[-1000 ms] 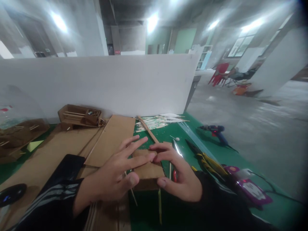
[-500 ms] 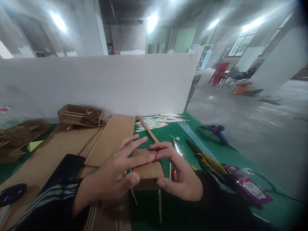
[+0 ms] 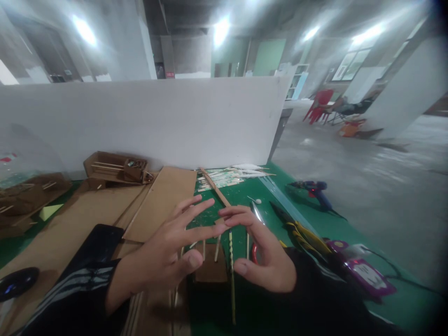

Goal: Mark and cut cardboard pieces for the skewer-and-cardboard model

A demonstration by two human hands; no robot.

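My left hand (image 3: pixel 168 249) hovers with its fingers spread and nothing in it. Opposite, my right hand (image 3: pixel 261 254) is open too, fingers bent and thumb apart. The tips of the two hands meet or overlap. Below them sits a small brown cardboard piece (image 3: pixel 210 268), partly hidden by my left hand, with thin wooden sticks rising from it. A pale stick with a twisted upper part (image 3: pixel 231 275) runs lengthwise just left of my right thumb. Scissors with a red handle (image 3: pixel 254 253) lie partly behind my right hand.
Cardboard sheets (image 3: pixel 164 198) and a black phone-like slab (image 3: pixel 93 249) lie left. Cardboard boxes with sticks (image 3: pixel 114 168) stand behind. To the right are yellow-handled pliers (image 3: pixel 304 235), a purple device (image 3: pixel 367 275) with a cable, and a blue drill (image 3: pixel 318 191). A white panel (image 3: pixel 140 121) rises at the back.
The cardboard piece between my hands has dropped lower and turned, so its broad top face no longer shows and its sticks do. My hands stay almost where they were, without holding it.
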